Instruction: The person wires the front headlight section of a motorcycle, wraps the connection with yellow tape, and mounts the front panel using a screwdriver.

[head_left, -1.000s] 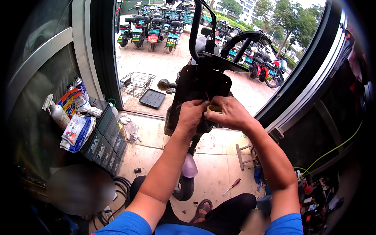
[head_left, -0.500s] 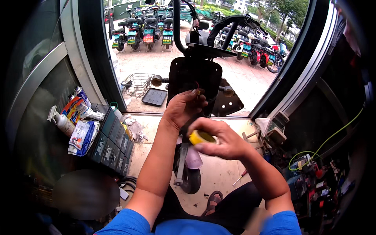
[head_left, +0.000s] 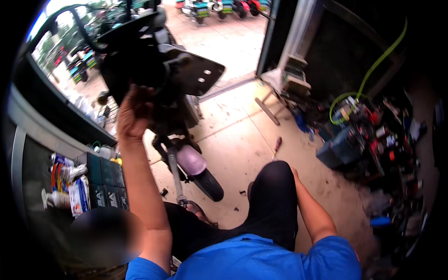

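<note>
Fingers of the left hand are half curled at about ten o'clock, right by the lower edge of a dark panel; whether they grip anything, I can't tell from my end. That panel sits at ten o'clock too, on the front of a two-wheeler, and a plate with two holes juts out at eleven. Lower down I've got a pale purple mudguard at eight and the black tyre at six. Other side now: the right forearm runs in at four, the right hand hidden behind the knee, so I can't read those fingers. Just beyond that knee, at three, a screwdriver lies on the floor.
</note>
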Tool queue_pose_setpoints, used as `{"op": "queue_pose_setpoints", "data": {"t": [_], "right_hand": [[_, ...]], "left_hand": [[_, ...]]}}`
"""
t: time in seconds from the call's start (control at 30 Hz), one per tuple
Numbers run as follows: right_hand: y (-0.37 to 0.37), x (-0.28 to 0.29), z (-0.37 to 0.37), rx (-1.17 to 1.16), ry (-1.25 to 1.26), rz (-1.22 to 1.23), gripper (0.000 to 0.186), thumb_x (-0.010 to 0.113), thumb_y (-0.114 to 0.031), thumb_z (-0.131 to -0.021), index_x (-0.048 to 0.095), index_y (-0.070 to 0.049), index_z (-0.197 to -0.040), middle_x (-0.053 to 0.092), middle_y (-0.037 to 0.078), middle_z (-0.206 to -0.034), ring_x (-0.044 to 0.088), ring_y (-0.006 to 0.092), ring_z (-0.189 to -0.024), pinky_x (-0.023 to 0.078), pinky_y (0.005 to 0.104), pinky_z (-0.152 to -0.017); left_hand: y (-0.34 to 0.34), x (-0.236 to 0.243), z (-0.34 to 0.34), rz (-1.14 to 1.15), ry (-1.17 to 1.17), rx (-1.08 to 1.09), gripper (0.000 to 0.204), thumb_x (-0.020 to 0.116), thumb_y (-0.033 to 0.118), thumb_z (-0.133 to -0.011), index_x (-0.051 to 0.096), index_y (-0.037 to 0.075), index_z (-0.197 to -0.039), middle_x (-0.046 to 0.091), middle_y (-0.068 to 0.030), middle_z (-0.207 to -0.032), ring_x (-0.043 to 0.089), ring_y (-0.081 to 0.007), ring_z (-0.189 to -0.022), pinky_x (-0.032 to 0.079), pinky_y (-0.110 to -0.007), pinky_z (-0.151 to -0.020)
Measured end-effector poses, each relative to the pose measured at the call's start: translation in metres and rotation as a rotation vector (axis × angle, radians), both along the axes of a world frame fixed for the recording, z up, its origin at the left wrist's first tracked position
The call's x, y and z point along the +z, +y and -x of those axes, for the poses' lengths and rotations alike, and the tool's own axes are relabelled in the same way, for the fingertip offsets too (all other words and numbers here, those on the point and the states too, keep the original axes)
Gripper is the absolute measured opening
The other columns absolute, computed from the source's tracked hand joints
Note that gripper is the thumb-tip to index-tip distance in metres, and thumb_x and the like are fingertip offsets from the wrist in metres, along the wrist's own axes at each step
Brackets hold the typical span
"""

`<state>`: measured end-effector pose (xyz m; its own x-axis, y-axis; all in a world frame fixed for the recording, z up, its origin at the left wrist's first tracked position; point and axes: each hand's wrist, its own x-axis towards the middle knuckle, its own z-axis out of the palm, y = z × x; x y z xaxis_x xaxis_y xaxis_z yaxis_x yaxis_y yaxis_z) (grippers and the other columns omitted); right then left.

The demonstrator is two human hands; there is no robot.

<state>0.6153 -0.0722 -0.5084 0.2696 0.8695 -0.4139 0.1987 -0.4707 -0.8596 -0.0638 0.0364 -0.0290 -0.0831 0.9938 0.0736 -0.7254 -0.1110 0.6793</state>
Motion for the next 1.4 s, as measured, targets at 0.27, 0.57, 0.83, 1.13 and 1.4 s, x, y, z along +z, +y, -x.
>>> {"op": "queue_pose_setpoints", "data": {"t": [0.27,0.57,0.83,1.13,1.4], "right_hand": [[-0.16,-0.023,0.092,0.157,-0.549,0.247,0.038,0.063,-0.031,-0.101,0.065,-0.003,-0.127,0.072,0.027,-0.121,0.07,0.0434,-0.116,0.055,0.0523,-0.098],[-0.085,0.009,0.065,0.122,-1.048,0.129,0.025,0.056,-0.006,-0.098,0.062,-0.003,-0.122,0.068,0.018,-0.121,0.061,0.0396,-0.123,0.047,0.0519,-0.108],[-0.089,0.035,0.055,0.863,-1.176,0.237,0.085,0.082,-0.048,-0.086,0.048,-0.028,-0.16,0.021,0.02,-0.177,0.021,0.0386,-0.163,0.04,0.0669,-0.119],[-0.094,-0.027,-0.043,0.796,-1.152,0.129,0.093,0.088,-0.053,-0.079,0.047,-0.036,-0.161,0.032,0.01,-0.174,0.02,0.0409,-0.163,0.048,0.0638,-0.113],[-0.007,-0.008,-0.076,0.519,-1.314,0.14,0.082,0.083,-0.029,-0.089,0.046,-0.016,-0.16,0.043,0.011,-0.167,0.047,0.0362,-0.148,0.051,0.0524,-0.112]], "left_hand": [[-0.074,0.015,0.068,-0.038,0.531,0.211,0.051,0.051,0.025,-0.115,0.046,0.004,-0.161,0.052,-0.0171,-0.162,0.048,-0.0308,-0.151,0.037,-0.046,-0.126],[-0.185,-0.027,0.086,0.311,1.039,0.708,0.048,0.055,0.027,-0.114,0.053,0.003,-0.156,0.063,-0.0138,-0.152,0.06,-0.0252,-0.141,0.044,-0.035,-0.115],[-0.267,-0.096,0.113,0.781,0.938,0.764,0.046,0.067,0.03,-0.109,0.061,0.006,-0.148,0.074,-0.009,-0.135,0.069,-0.0222,-0.126,0.049,-0.032,-0.102],[-0.252,-0.102,0.101,0.871,1.211,0.561,0.042,0.071,0.033,-0.106,0.066,0.008,-0.139,0.076,-0.0076,-0.127,0.073,-0.0197,-0.113,0.052,-0.031,-0.092],[-0.268,-0.102,0.09,0.955,1.143,0.592,0.04,0.07,0.031,-0.106,0.067,0.007,-0.138,0.077,-0.0073,-0.123,0.074,-0.0183,-0.108,0.054,-0.029,-0.085]]}}
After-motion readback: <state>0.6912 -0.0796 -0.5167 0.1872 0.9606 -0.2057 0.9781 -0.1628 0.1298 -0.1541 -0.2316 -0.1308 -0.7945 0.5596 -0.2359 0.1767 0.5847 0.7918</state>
